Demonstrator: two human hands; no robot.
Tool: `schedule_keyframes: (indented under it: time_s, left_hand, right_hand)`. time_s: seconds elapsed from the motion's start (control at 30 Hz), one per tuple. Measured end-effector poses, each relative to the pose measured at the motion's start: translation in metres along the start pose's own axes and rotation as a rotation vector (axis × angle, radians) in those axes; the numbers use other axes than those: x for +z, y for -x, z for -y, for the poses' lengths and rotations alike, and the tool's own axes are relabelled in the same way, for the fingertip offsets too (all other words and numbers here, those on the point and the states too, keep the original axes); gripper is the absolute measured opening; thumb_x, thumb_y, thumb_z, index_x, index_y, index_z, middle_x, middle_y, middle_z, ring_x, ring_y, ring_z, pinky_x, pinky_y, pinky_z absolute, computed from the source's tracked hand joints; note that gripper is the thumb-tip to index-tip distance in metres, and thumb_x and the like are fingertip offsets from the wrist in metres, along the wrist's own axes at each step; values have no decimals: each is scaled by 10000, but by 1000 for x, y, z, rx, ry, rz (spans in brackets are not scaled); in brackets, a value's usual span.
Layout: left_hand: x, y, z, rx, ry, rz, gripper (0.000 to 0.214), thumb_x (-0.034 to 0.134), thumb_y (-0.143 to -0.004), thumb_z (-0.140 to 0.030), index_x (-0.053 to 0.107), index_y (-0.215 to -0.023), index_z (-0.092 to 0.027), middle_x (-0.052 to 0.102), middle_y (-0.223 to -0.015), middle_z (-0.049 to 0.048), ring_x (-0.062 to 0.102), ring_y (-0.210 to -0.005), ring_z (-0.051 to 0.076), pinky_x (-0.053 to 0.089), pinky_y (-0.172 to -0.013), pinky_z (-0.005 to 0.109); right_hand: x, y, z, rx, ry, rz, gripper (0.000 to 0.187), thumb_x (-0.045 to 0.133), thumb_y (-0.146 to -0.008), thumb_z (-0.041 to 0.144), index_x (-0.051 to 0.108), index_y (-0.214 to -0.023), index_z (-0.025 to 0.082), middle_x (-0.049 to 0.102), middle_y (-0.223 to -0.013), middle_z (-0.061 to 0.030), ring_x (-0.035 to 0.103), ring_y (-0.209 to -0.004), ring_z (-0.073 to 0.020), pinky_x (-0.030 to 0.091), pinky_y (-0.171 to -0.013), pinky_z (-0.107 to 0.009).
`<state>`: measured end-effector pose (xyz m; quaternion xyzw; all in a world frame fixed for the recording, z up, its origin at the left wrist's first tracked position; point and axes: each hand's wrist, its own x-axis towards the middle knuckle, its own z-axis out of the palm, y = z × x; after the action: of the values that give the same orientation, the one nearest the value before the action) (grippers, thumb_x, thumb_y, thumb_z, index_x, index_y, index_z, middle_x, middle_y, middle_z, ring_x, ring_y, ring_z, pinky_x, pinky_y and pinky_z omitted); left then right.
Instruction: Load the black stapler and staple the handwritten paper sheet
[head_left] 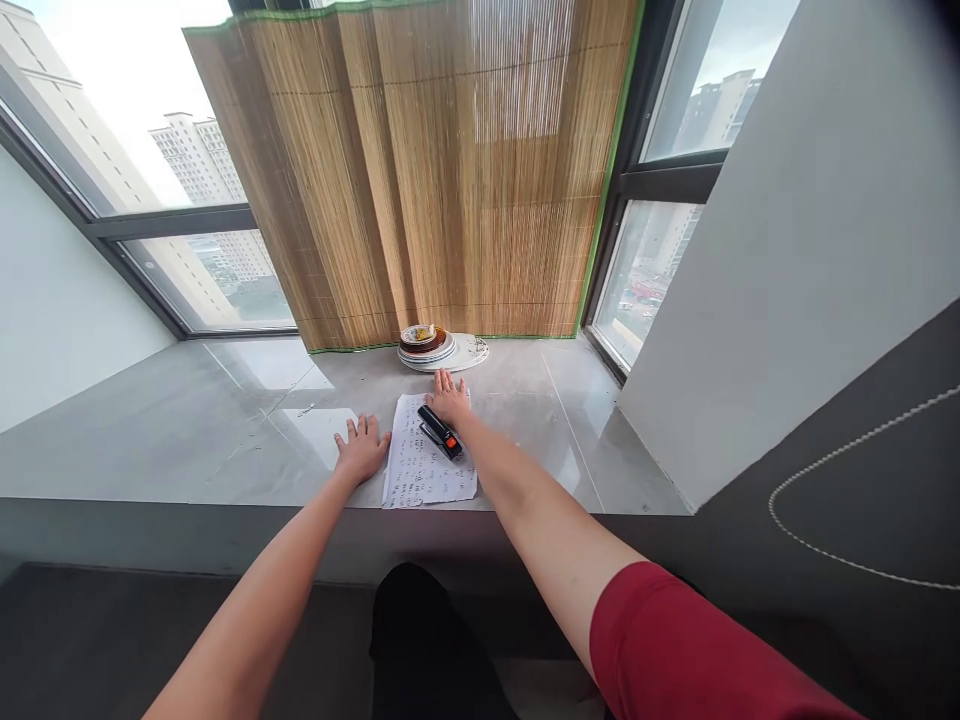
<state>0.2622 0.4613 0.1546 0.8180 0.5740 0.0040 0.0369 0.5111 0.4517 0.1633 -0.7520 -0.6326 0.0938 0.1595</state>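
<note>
A sheet of white paper (420, 475) covered in handwriting lies at the front of the grey sill, its lower edge near the sill's edge. On it rests a black stapler (440, 432) with an orange-red patch at its near end. My right hand (450, 398) lies on the upper part of the paper, just beyond the stapler, with its fingers stretched out. Flat on the sill, my left hand (363, 450) has its fingers spread beside the paper's left edge. Neither hand holds anything.
Behind the paper stands a stack of plates (427, 352), partly on a white oval plate (472, 350). A bamboo blind (450, 200) hangs behind the plates. Windows flank it on both sides. A beaded cord (795, 470) loops at the right.
</note>
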Motion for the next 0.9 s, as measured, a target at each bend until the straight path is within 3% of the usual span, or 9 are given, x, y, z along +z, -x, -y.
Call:
schedule_keyframes:
  time_s: [0.17, 0.5, 0.63, 0.8, 0.9]
  left_hand:
    - [2, 0, 3, 15, 16, -27, 804, 181, -1042, -574, 236, -1683, -92, 92, -1774, 160, 70, -1630, 436, 130, -1256, 720]
    - [0, 4, -1, -2, 22, -41, 791, 229, -1038, -568, 266, -1674, -99, 138, -1765, 183, 105, -1628, 434, 145, -1260, 707]
    - [0, 2, 0, -9, 2, -34, 793, 217, -1036, -574, 255, -1678, -109, 130, -1770, 173, 106, -1629, 425, 147, -1263, 696]
    - [-1, 1, -1, -3, 12, -27, 806, 203, -1032, -575, 238, -1680, -97, 112, -1772, 173, 87, -1629, 433, 125, -1260, 709]
    - [0, 1, 0, 4, 13, -27, 811, 194, -1032, -581, 239, -1680, -95, 96, -1772, 178, 81, -1627, 445, 123, -1255, 719]
  right_hand:
    - [-9, 16, -29, 63, 29, 14, 800, 190, -1063, 529, 20, -1695, 69, -34, -1770, -103, -27, -1658, -233, -49, -1315, -556]
    - [-40, 45, -128, 126, 105, 19, 761, 183, -1081, 528, 125, -1697, 84, 60, -1775, -126, 34, -1657, -242, 7, -1317, -546]
    - [-43, 47, -138, 100, 35, -46, 742, 242, -1077, 514, 172, -1692, 104, 119, -1773, -133, 71, -1654, -244, 47, -1319, -528]
    - [-60, 60, -137, 64, -196, -340, 566, 277, -1055, 361, 473, -1535, 135, 460, -1637, -142, 370, -1536, -227, 270, -1261, -417]
    - [-73, 87, -156, 110, -243, -472, 481, 263, -1036, 312, 626, -1318, 167, 683, -1342, -149, 594, -1264, -234, 433, -1098, -366]
